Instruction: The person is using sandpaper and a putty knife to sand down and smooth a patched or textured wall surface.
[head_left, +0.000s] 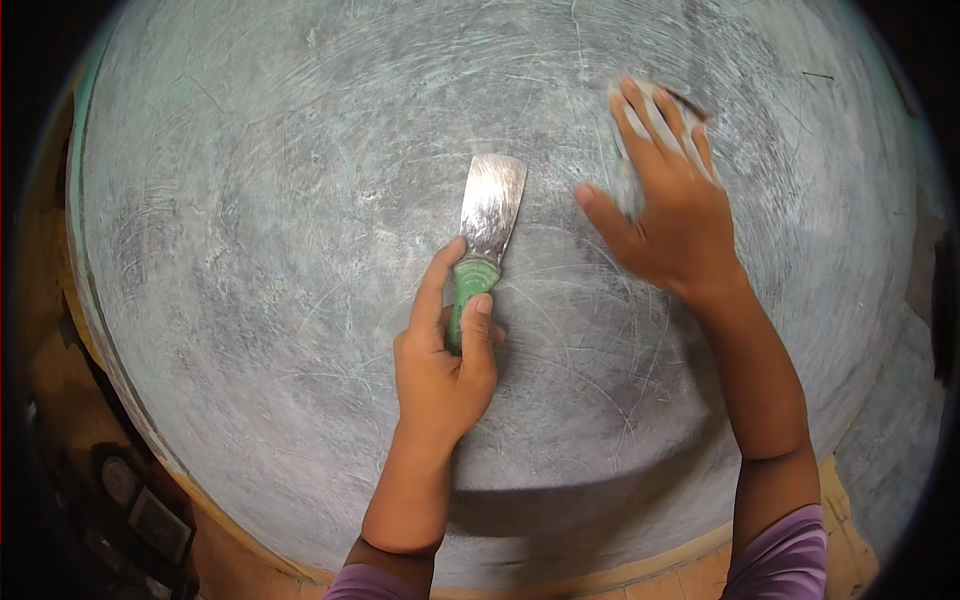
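My left hand (450, 337) grips the green handle of a putty knife (491, 202), its metal blade pointing up and away from me. Before me spreads a scratched grey-green wall (300, 225), bent by the lens. To the right, my right hand (667, 202) lies spread over a pale sheet (652, 112), perhaps sandpaper, and presses it against the wall. The sheet shows between the fingers and past their tips, with a dark brown edge at its upper right. The thumb stands apart from the fingers.
Brownish tiles (240, 559) run along the wall's lower edge. At the lower left are dark objects, one like a framed picture (159, 525). Another grey surface (889, 420) adjoins at the right. A thin dark mark or nail (817, 75) shows at the upper right.
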